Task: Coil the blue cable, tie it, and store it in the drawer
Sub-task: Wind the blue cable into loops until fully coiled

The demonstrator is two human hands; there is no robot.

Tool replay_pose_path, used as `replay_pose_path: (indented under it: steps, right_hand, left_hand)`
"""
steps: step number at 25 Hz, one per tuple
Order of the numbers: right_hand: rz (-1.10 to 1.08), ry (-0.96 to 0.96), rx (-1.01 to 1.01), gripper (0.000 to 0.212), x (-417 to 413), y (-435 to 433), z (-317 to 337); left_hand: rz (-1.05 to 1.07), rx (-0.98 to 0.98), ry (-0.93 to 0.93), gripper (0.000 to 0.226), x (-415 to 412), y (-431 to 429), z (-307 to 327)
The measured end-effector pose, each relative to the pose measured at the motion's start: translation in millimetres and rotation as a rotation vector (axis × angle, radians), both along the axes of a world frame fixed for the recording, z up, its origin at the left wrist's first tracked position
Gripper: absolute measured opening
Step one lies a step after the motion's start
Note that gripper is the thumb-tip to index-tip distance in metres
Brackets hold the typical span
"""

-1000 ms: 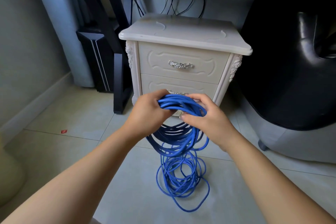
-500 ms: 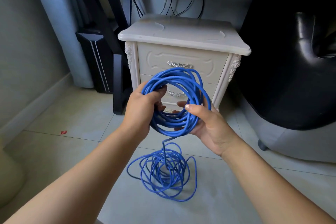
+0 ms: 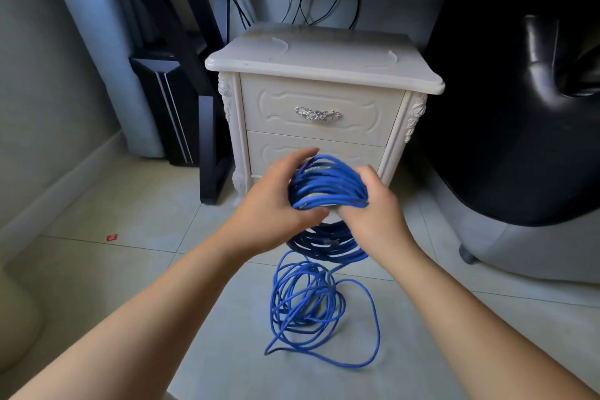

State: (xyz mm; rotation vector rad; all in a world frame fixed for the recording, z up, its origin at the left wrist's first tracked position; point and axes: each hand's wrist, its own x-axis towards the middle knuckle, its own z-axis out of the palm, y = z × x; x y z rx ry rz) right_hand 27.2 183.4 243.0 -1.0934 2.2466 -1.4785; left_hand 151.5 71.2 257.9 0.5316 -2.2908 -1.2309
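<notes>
The blue cable (image 3: 328, 185) is partly wound into a thick coil held in the air in front of a white nightstand. My left hand (image 3: 272, 208) grips the coil's left side and my right hand (image 3: 373, 211) grips its right side. The coil's lower half hangs in shadow below my hands. The rest of the cable lies in loose loops on the floor tiles beneath. Both of the nightstand's drawers are closed; the upper drawer (image 3: 318, 101) has a silver handle (image 3: 317, 114). My hands and the coil hide most of the lower drawer (image 3: 276, 149).
A black desk leg (image 3: 211, 146) and a black computer tower (image 3: 165, 107) stand left of the nightstand (image 3: 321, 55). A black chair on a grey base (image 3: 519, 140) fills the right side. Wires hang behind the nightstand. A small red scrap (image 3: 112, 237) lies on the floor at left.
The coil was raised upright half a second ago; now it is tilted flat and lower between my hands. Another loop has come off the floor pile, which has shifted.
</notes>
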Motion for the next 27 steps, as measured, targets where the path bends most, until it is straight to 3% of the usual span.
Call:
replay_pose_path:
  steps: [2, 3, 6, 8, 10, 12, 18, 22, 24, 27]
  right_hand:
    - [0.052, 0.232, 0.106, 0.031, 5.1, 0.9, -0.7]
    - [0.073, 0.32, 0.152, 0.032, 6.8, 1.0, 0.3]
    - [0.117, 0.471, 0.201, 0.039, 10.7, 0.4, 4.1]
    - [0.136, 0.476, 0.206, 0.038, 14.0, 0.4, 3.5]
    - [0.112, 0.352, 0.183, 0.031, 15.2, 0.2, 3.5]
    - [0.079, 0.156, 0.118, 0.033, 12.3, -0.7, 7.6]
    - [0.276, -0.507, 0.003, 0.06, -14.0, 8.4, 10.6]
    - [0.245, -0.609, 0.053, 0.065, -3.2, 3.8, -7.0]
    - [0.193, -0.688, -0.068, 0.056, 0.6, -0.6, -9.9]
    - [0.082, -0.833, -0.259, 0.022, -1.3, -3.5, -3.3]
  left_hand:
    - [-0.062, -0.322, -0.07, 0.083, 0.3, 1.8, -4.3]
    - [-0.075, -0.391, -0.102, 0.084, 0.6, 1.6, -5.9]
    - [-0.034, -0.288, -0.165, 0.074, 1.1, -4.7, -9.8]
    - [0.018, -0.267, -0.209, 0.047, 0.1, -6.3, -12.1]
    - [0.051, -0.28, -0.179, 0.023, -3.2, -5.9, -13.3]
    - [0.056, -0.198, -0.098, 0.013, -5.7, -4.6, -12.0]
    - [0.23, 0.357, 0.173, 0.012, -9.2, -14.5, -1.6]
    - [0.296, 0.575, 0.321, 0.011, -8.9, -20.0, -0.7]
    - [0.292, 0.645, 0.376, 0.013, -9.7, -12.9, -1.6]
    - [0.235, 0.699, 0.42, 0.018, -11.5, 3.4, -4.8]
